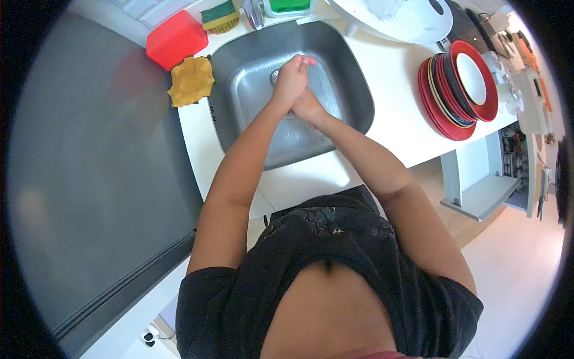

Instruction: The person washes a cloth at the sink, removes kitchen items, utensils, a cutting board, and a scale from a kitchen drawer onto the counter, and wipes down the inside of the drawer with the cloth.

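Over the grey sink (239,140), my left hand (291,79) lies across my right hand (308,106), and the two are pressed together. The left fingers are closed around the right hand, with a bright red patch at the fingertips. Most of the right fingers are hidden beneath the left hand. No object shows between the hands. Part of the drain (274,76) is visible beside them, and the sink bottom looks wet.
A red container (177,40), a yellow cloth-like piece (191,81) and a sponge (219,15) sit left of the sink. The faucet (253,13) is behind it. Right are a white rack (412,21), stacked red plates (439,99) and an open drawer (478,194).
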`<state>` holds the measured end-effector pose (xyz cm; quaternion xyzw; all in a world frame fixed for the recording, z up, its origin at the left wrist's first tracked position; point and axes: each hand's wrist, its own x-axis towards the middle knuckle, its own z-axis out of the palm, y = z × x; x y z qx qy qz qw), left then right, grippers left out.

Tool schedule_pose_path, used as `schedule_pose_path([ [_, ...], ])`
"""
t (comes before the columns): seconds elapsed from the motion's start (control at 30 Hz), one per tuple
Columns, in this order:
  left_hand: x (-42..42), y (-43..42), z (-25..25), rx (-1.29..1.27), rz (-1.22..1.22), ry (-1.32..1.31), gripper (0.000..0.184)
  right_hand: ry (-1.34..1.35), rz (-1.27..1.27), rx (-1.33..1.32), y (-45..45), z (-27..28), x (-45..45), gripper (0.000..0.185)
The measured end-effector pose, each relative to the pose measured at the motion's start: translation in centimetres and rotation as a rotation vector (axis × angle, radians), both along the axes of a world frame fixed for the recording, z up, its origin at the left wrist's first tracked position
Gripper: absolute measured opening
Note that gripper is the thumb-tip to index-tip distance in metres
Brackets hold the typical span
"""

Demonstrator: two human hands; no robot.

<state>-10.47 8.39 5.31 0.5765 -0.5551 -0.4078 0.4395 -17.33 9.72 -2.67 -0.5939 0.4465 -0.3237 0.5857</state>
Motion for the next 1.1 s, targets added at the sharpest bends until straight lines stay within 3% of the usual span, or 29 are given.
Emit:
schedule_pose_path([
  [0.03, -0.1, -0.2, -0.6, -0.099, 0.037, -0.12, 0.027, 0.116, -0.03, -0.165, 0.1, -0.2, -0.1, 0.034],
  [0.13, -0.4, 0.0, -1.5, -0.164, 0.083, -0.202, 0.028, 0.313, 0.02, -0.15, 1.3, 2.0, -1.3, 0.042],
  [0.23, -0.8, 0.7, -0.9, -0.257, 0.113, -0.277, 0.029, 0.409, 0.027, -0.222, 1.8, 3.2, -1.5, 0.039],
  [0.37, -1.4, 1.0, 0.3, -0.17, 0.131, -0.322, 0.028, 0.429, 0.047, -0.213, 2.0, 4.2, -2.1, 0.035],
  [0.47, -1.3, 0.9, 1.0, -0.247, 0.12, -0.35, 0.026, 0.486, -0.015, -0.366, 1.6, 4.6, -1.9, 0.032],
  [0.57, -1.6, 0.7, 3.3, -0.268, 0.146, -0.412, 0.025, 0.543, -0.02, -0.476, 0.4, 4.5, -2.1, 0.031],
  [0.63, -1.6, 0.3, 4.9, -0.433, 0.164, -0.393, 0.023, 0.482, -0.111, -0.634, 0.1, 6.9, -2.3, 0.03],
  [0.77, -1.4, 0.1, 10.4, -0.499, 0.131, -0.407, 0.021, 0.561, -0.143, -0.735, -1.3, 12.2, -2.0, 0.029],
  [0.83, -0.9, -0.9, 12.2, -0.383, -0.119, -0.83, 0.019, 0.474, -0.259, -0.922, -1.3, 15.2, -2.1, 0.027],
  [0.87, -0.8, -0.6, 12.3, -0.389, -0.12, -0.832, 0.019, 0.472, -0.265, -0.925, -1.3, 16.0, -2.1, 0.027],
  [0.97, -1.3, 3.2, 12.2, -0.659, -0.141, -0.462, 0.019, 0.519, -0.215, -0.933, 0.0, 16.7, -2.4, 0.03],
  [1.03, -1.3, 4.5, 11.7, -0.834, -0.161, -0.207, 0.019, 0.234, -0.129, -0.759, 1.5, 13.0, -3.0, 0.037],
  [1.1, 0.1, 2.3, 2.5, -0.432, -0.081, -0.136, 0.018, 0.066, 0.145, -0.526, 1.3, 7.1, -4.2, 0.048],
])
